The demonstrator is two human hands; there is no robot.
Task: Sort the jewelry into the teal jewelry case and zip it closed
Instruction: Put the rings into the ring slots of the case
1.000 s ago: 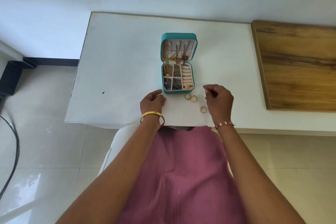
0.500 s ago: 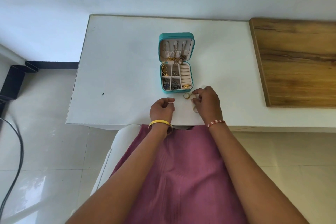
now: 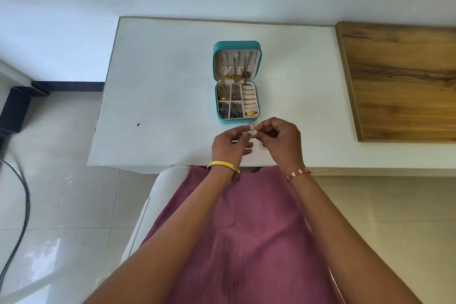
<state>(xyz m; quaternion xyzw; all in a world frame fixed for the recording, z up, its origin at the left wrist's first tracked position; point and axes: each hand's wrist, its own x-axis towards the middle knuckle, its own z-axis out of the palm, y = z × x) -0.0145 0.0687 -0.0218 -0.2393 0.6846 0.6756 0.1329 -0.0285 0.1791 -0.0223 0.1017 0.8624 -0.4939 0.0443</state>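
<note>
The teal jewelry case (image 3: 236,43) lies open on the white table (image 3: 160,81), its lid leaning back with chains hanging inside. Its base compartments hold gold and dark pieces, and a gold ring sits in the ring rolls. Just in front of the case, my right hand (image 3: 283,140) pinches a small gold ring (image 3: 255,133). My left hand (image 3: 228,143) meets it, fingertips on the same ring. A second ring (image 3: 251,126) lies on the table by the case's front edge. A third ring (image 3: 263,147) lies between my hands.
A wooden board (image 3: 399,81) covers the table's right side. The table's front edge runs just behind my wrists. A white chair (image 3: 158,195) is under me, and a dark cable (image 3: 22,205) lies on the tiled floor at left.
My right hand picked one ring up off the table and lifted it. My left hand moved up and right from its resting fist to meet that ring.
</note>
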